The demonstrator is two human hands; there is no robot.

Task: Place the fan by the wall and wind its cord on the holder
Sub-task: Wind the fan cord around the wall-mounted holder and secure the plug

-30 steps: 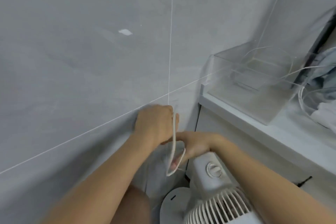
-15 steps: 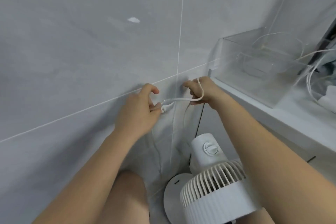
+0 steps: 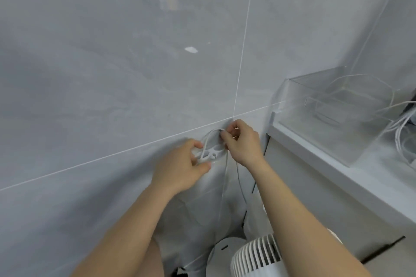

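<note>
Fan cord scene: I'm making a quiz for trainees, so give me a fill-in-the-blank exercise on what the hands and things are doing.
1. The right hand pinches a loop of the white ____ above the holder.
2. The left hand grips the holder, which is fixed to the grey tiled ____.
3. The fan stands on the floor ____ the hands.
4. The clear box sits on the counter to the ____ of the hands.

Missing words: cord; wall; below; right
</note>
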